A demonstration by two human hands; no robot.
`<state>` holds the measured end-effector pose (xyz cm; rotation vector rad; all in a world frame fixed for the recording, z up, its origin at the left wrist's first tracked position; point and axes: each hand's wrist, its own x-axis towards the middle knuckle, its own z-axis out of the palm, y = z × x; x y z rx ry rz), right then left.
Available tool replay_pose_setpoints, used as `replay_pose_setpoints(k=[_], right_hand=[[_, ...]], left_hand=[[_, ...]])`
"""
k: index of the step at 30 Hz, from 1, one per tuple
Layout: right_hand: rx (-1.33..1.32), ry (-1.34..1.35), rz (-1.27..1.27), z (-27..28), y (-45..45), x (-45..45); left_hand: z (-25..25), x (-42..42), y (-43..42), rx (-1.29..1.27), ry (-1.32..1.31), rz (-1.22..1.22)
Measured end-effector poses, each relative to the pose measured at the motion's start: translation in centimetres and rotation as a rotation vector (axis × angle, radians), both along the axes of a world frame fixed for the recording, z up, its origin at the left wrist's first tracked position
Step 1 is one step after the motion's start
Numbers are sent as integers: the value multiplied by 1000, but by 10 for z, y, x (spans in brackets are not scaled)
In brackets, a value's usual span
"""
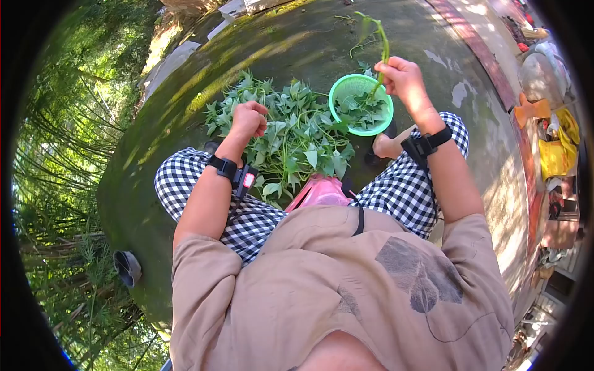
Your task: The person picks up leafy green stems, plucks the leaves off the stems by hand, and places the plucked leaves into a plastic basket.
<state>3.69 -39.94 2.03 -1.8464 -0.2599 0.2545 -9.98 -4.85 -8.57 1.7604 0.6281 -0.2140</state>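
A large heap of leafy green vines [303, 133] lies on the ground between my knees. Above its left part is my left hand [249, 119], its fingers curled closed; whatever they may hold is hidden. My right hand [401, 77] is raised at the far rim of a round green plastic basket [335, 114]. Pinched between its thumb and fingers is a leafy green stem [385, 46], one end pointing up and away, the other hanging toward the basket. Picked green leaves [359, 110] lie inside the basket.
A few loose stems [365, 44] lie on the mossy ground beyond the basket. Something pink [318, 190] sits close in front of me. A dark pot-like container [127, 268] stands at left, near green bushes. Yellow bags [559, 151] and clutter line the right edge.
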Motion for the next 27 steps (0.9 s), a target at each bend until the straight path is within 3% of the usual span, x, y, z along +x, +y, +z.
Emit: replay_pose_setpoints(k=[5,8,9,10,12,14,15,18,21,22,25,26,27], right_hand=[[-296,-21,-332,-10,-65,68],[-662,-173,-583,-23,-130,118],[-727,-2,-564,-11,-145,127],[-574,-21,-593,-7,-141,125],[-201,54,-522,14,-116,103],[154,192,-272,41,-67,81],[288,236,-124,41,-46,74],[216,137,21,31,28,48],[55,250,145,-13,55,38],[19,274,196,-27,56,37],[-88,369,290,-33,52,44],[-88,307,294,-33,53,47],[-83,244,298,-32,56,49]], left_hand=[[-36,-23,-11,-48,276,-224],[-64,-33,-21,23,472,-436],[-75,-37,-25,88,424,-405],[-146,-39,-1,276,214,-616],[-198,-40,21,496,97,-661],[-146,-29,5,565,293,-345],[-129,-26,2,483,324,-247],[-106,-18,-1,235,389,83],[-92,-14,-1,99,410,111],[-101,-12,2,93,496,-4],[-117,-16,-5,429,313,-355],[-120,-14,-9,522,473,-338],[-107,-8,-14,587,473,-329]])
